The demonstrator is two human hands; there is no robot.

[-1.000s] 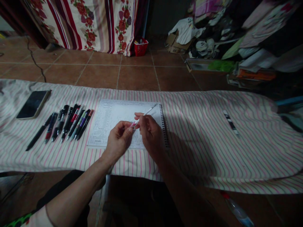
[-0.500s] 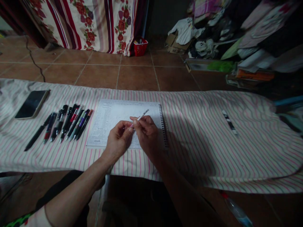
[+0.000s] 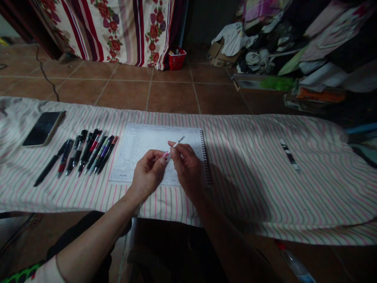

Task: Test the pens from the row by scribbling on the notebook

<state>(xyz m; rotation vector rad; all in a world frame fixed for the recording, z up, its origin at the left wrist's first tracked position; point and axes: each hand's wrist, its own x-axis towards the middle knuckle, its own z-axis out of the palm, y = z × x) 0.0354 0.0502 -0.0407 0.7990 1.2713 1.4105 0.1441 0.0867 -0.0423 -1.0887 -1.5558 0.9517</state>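
My left hand (image 3: pixel 149 169) hides most of the pink piece (image 3: pixel 166 155); my right hand (image 3: pixel 187 165) covers the lower end of the white stick (image 3: pixel 178 142). The notebook's (image 3: pixel 153 137) print is too small to read. The bottom edge cuts off the bottle (image 3: pixel 296 264).

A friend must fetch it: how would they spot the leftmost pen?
On the striped cloth, find the spiral notebook, then the row of pens to its left. The black pen lies farthest left, dark along its length; its tip sits nearer the picture's bottom edge than its neighbours'.
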